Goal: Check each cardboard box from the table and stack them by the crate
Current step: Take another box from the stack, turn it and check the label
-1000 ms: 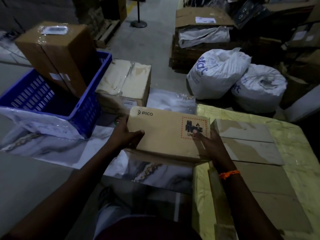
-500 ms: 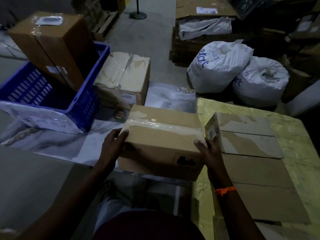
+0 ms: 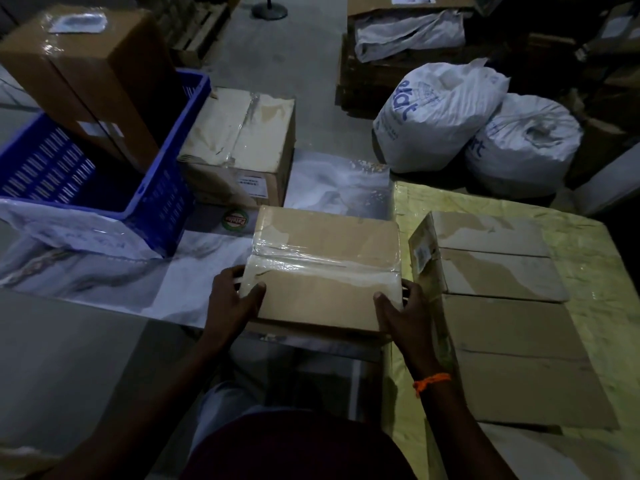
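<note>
I hold a flat cardboard box (image 3: 325,268) with a clear-taped seam on top, just left of the yellow-covered table (image 3: 585,258). My left hand (image 3: 232,299) grips its near left corner, thumb on top. My right hand (image 3: 401,313) grips its near right corner, thumb on top. More cardboard boxes (image 3: 498,268) lie on the table to the right. The blue crate (image 3: 162,161) stands at the left with a tall brown box (image 3: 90,74) in it. A taped carton (image 3: 242,143) sits beside the crate.
White marbled sheeting (image 3: 104,268) covers the surface under the crate. Two full white sacks (image 3: 440,112) lie on the floor at the back right. Pallets and cartons (image 3: 398,26) stand behind, and a post base (image 3: 269,10) is on the bare floor aisle.
The box has been turned over in my hands: the printed face with the warning label rolled towards me and out of sight, and the taped face now points up.
</note>
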`<state>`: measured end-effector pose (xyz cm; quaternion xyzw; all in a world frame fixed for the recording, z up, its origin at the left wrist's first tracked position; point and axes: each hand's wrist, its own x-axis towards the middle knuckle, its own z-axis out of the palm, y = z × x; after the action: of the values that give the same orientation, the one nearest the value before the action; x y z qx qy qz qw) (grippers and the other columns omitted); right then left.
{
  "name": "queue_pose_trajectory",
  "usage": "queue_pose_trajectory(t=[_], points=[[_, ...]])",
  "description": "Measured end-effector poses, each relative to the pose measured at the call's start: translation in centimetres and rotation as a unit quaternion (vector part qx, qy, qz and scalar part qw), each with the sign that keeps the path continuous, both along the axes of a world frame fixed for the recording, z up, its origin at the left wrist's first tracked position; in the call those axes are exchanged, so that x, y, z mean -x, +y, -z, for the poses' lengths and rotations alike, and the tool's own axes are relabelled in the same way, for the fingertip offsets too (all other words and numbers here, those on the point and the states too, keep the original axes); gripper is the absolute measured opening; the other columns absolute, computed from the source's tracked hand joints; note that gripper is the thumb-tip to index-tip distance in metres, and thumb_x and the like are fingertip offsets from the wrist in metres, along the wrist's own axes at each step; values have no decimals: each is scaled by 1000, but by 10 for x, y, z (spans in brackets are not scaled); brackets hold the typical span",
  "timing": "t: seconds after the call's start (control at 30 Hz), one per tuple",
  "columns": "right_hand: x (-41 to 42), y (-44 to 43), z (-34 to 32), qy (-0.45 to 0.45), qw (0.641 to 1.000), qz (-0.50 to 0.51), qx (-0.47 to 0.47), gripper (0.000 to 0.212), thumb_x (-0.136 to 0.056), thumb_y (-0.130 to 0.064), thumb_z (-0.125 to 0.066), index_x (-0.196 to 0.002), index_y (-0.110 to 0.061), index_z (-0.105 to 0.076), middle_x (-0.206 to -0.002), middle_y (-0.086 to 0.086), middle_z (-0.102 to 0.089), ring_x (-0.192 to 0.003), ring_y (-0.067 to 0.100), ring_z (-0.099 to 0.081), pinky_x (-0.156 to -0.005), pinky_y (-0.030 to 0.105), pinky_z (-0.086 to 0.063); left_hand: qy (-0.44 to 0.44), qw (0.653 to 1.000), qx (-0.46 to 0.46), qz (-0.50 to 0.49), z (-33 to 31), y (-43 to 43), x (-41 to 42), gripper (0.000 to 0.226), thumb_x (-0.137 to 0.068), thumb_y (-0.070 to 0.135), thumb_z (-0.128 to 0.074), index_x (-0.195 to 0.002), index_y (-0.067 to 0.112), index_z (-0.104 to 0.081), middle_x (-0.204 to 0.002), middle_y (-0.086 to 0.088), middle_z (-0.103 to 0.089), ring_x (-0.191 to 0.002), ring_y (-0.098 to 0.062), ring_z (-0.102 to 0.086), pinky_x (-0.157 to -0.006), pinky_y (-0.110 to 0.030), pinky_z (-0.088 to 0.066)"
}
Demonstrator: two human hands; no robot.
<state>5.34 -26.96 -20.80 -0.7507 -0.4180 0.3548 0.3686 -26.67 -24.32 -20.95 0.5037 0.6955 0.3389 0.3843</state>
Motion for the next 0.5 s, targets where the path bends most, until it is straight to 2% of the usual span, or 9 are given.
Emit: queue_pose_trajectory(t=[0.07, 0.1, 0.17, 0.2, 0.23, 0.3, 0.5], points=[[10, 6, 0, -140, 989, -35, -41, 75, -85, -48, -71, -147, -17, -44, -144, 18, -47, -130, 33, -48, -108, 48, -46, 61, 992, -94, 56, -1, 7, -6, 72, -88, 43, -66, -147, 10, -42, -146, -12, -45, -132, -24, -45, -102, -38, -43], [17, 13, 0, -224, 971, -63, -63, 76, -91, -49, -63, -153, -11, -39, -152, 21, -40, -139, 36, -40, -113, 49, -39, 117, 979, -134, 100, 1, 14, -10, 75, -89, 43, -60, -151, 7, -37, -152, -16, -41, -139, -28, -40, -111, -44, -38], [34, 30, -1, -339, 928, -134, -74, 80, -95, -59, -41, -157, -10, -35, -163, 22, -29, -152, 37, -26, -120, 57, -22, 261, 928, -177, 198, 3, 31, -22, 72, -94, 40, -47, -156, 6, -32, -162, -19, -31, -149, -35, -29, -119, -54, -28], [42, 39, 0, -367, 913, -167, -55, 81, -95, -62, -32, -159, -13, -32, -167, 19, -23, -155, 35, -19, -123, 59, -12, 316, 904, -165, 238, 2, 38, -29, 68, -96, 40, -40, -157, 11, -32, -165, -15, -27, -152, -35, -24, -119, -59, -25], [49, 47, 4, -389, 900, -193, -34, 81, -96, -63, -26, -161, -16, -28, -169, 16, -18, -158, 31, -13, -123, 60, -4, 351, 888, -137, 262, 0, 42, -37, 65, -97, 42, -34, -157, 19, -32, -167, -10, -23, -154, -33, -21, -120, -63, -20], [57, 57, 8, -412, 885, -216, -21, 78, -98, -62, -21, -163, -19, -22, -171, 11, -12, -159, 28, -5, -124, 61, 3, 385, 876, -108, 268, 1, 44, -45, 61, -99, 47, -25, -157, 30, -32, -169, -1, -21, -155, -27, -18, -120, -64, -10], [56, 59, 15, -418, 882, -219, -23, 77, -99, -61, -19, -163, -19, -23, -172, 9, -11, -159, 27, -5, -124, 61, 3, 415, 861, -92, 279, 3, 47, -42, 60, -101, 51, -21, -158, 34, -29, -169, 3, -18, -156, -25, -16, -121, -63, -7]])
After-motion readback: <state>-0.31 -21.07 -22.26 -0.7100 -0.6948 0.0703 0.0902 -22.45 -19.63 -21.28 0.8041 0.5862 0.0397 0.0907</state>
